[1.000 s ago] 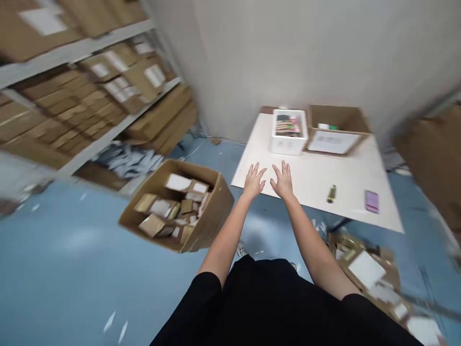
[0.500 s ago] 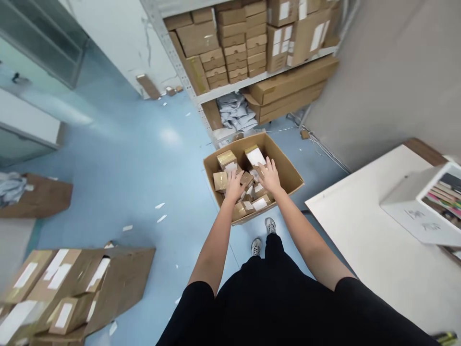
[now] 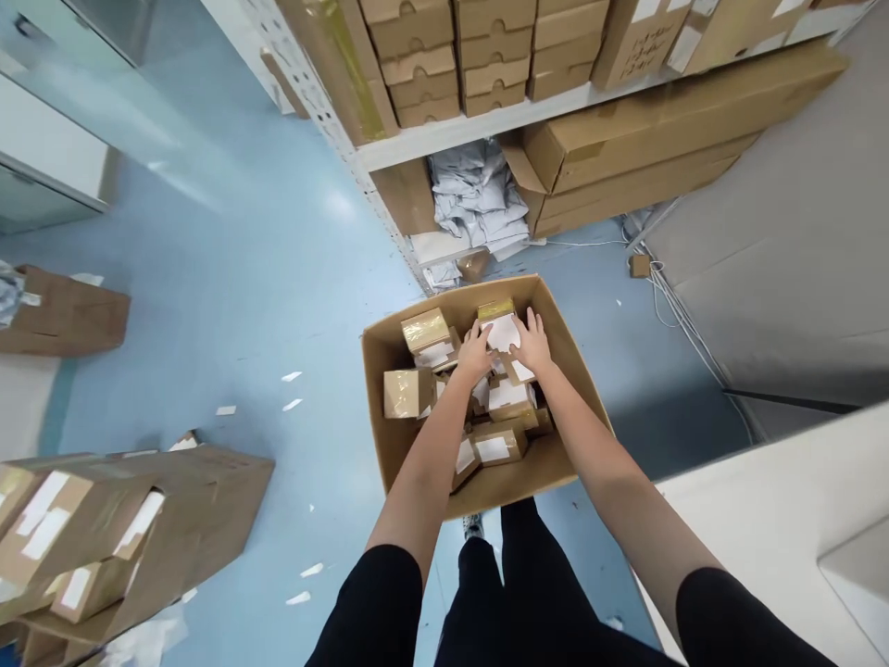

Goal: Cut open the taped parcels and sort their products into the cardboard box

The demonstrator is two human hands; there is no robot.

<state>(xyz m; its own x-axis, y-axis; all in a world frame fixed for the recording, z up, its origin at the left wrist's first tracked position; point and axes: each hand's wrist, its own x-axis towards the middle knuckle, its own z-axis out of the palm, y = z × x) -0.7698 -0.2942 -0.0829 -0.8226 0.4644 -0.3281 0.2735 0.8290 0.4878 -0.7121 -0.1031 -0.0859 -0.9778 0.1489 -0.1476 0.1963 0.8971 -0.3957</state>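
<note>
A large open cardboard carton (image 3: 569, 408) stands on the floor before my legs, with several small taped boxes loose inside. Toward its far side is a small cardboard box (image 3: 500, 332) with a white label and yellowish tape. My left hand (image 3: 475, 357) has its fingers against that box's left edge. On the opposite edge lie the fingers of my right hand (image 3: 532, 345), so the box sits between both hands. Farther left in the carton are a labelled box (image 3: 426, 333) and a taped box (image 3: 404, 394). My left forearm hides some of the contents.
A metal shelf (image 3: 479, 123) with stacked boxes, long cartons (image 3: 667, 120) and grey bags (image 3: 479, 195) rises beyond the carton. At right are a white table (image 3: 757, 500) and floor cables (image 3: 684, 320). More filled cartons (image 3: 201, 519) stand at left; paper scraps litter the blue floor.
I am closer to the shelf and the carton looks larger. My left hand has shifted right and both hands have come together around the labelled small box.
</note>
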